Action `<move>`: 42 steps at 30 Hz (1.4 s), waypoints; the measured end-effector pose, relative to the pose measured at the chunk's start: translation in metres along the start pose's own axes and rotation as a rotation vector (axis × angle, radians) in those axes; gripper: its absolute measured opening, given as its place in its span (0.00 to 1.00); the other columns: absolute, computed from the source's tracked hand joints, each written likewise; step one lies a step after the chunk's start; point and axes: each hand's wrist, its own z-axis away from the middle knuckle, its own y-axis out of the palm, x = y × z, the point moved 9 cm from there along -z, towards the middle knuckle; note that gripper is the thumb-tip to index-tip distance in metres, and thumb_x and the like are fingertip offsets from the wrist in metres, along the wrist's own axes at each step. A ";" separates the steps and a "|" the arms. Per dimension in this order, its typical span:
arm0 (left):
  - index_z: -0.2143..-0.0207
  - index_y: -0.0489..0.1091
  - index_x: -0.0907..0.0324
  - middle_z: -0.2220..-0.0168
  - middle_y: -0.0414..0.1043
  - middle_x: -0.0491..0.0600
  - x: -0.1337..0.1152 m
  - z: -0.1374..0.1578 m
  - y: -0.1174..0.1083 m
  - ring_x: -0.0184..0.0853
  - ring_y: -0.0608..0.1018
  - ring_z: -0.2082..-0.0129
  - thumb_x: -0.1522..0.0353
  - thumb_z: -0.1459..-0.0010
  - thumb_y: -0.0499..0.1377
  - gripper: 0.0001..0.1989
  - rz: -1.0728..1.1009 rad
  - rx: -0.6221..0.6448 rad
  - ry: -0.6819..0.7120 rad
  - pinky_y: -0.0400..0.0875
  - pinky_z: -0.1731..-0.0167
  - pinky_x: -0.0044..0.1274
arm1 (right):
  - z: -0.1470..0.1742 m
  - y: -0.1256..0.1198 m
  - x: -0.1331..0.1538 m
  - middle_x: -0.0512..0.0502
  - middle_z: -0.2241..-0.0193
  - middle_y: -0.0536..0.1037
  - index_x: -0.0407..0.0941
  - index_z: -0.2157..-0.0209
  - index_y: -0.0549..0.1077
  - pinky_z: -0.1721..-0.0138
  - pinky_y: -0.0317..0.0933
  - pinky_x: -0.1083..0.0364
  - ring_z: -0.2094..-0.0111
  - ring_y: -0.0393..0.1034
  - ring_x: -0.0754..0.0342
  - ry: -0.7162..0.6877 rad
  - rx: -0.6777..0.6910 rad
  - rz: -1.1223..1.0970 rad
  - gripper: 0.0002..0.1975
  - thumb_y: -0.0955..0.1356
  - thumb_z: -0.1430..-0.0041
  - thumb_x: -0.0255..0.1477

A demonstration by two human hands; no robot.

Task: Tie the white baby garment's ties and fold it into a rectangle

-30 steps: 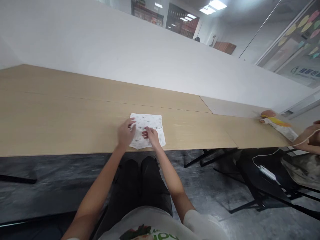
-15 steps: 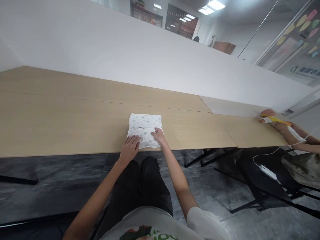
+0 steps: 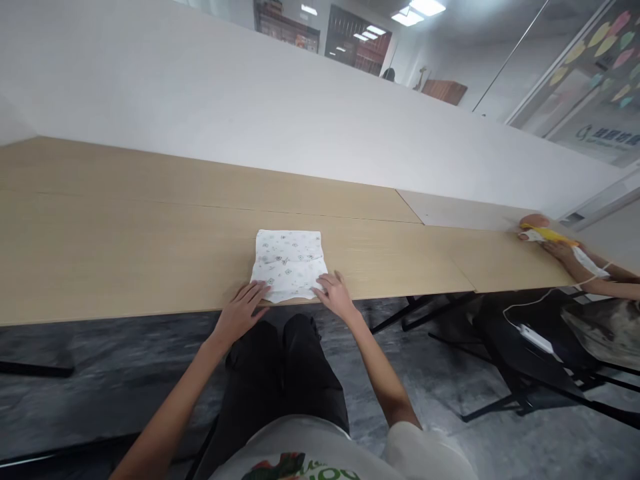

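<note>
A white cloth with a small dark print lies folded in a rough square near the front edge of the wooden table. Creases run across it. At its near left corner rests my left hand, fingers stretched out and the tips on the cloth's edge. My right hand touches the near right corner with its fingers spread and slightly bent. Neither hand has the cloth gripped, as far as I can see.
A white wall runs behind the table. At the far right, another person's hands hold a doll-like thing in yellow and white. A black chair with a white power strip stands below there.
Both hands have moved apart and toward me, from on top of the cloth to its near corners. My right hand's pinch has loosened. The cloth now lies flatter and more uncovered.
</note>
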 end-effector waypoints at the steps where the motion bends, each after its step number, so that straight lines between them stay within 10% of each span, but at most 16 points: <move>1: 0.43 0.68 0.58 0.43 0.70 0.56 -0.001 0.002 -0.002 0.45 0.70 0.42 0.60 0.36 0.50 0.22 0.014 0.000 0.008 0.62 0.40 0.39 | 0.009 -0.003 0.000 0.37 0.52 0.78 0.43 0.53 0.76 0.36 0.48 0.38 0.46 0.69 0.45 -0.040 0.010 -0.007 0.14 0.67 0.36 0.35; 11: 0.57 0.75 0.54 0.55 0.77 0.51 -0.006 0.022 -0.024 0.40 0.76 0.49 0.65 0.39 0.51 0.15 0.329 0.003 -0.040 0.69 0.45 0.34 | 0.050 -0.024 -0.008 0.44 0.59 0.81 0.46 0.61 0.78 0.40 0.59 0.42 0.53 0.73 0.49 -0.111 -0.053 -0.321 0.18 0.64 0.49 0.16; 18: 0.50 0.69 0.58 0.55 0.76 0.53 0.060 -0.025 -0.027 0.41 0.78 0.57 0.52 0.45 0.57 0.27 0.705 -0.184 -0.554 0.75 0.57 0.32 | -0.021 -0.026 -0.052 0.41 0.59 0.80 0.43 0.55 0.74 0.56 0.69 0.52 0.58 0.75 0.50 0.397 -0.153 -0.761 0.15 0.67 0.45 0.28; 24: 0.40 0.59 0.62 0.51 0.73 0.58 0.125 -0.066 0.014 0.43 0.77 0.53 0.57 0.51 0.63 0.38 0.679 -0.074 -0.864 0.73 0.55 0.33 | -0.085 0.021 -0.085 0.43 0.63 0.79 0.40 0.52 0.71 0.58 0.67 0.54 0.64 0.73 0.53 0.637 -0.131 -0.510 0.18 0.67 0.46 0.25; 42: 0.44 0.64 0.62 0.45 0.69 0.60 0.076 -0.090 0.007 0.47 0.71 0.45 0.68 0.44 0.51 0.24 0.165 -0.103 -0.599 0.64 0.45 0.39 | -0.068 0.001 -0.050 0.26 0.46 0.69 0.36 0.47 0.69 0.47 0.60 0.44 0.47 0.67 0.40 0.531 -0.040 0.107 0.20 0.59 0.39 0.19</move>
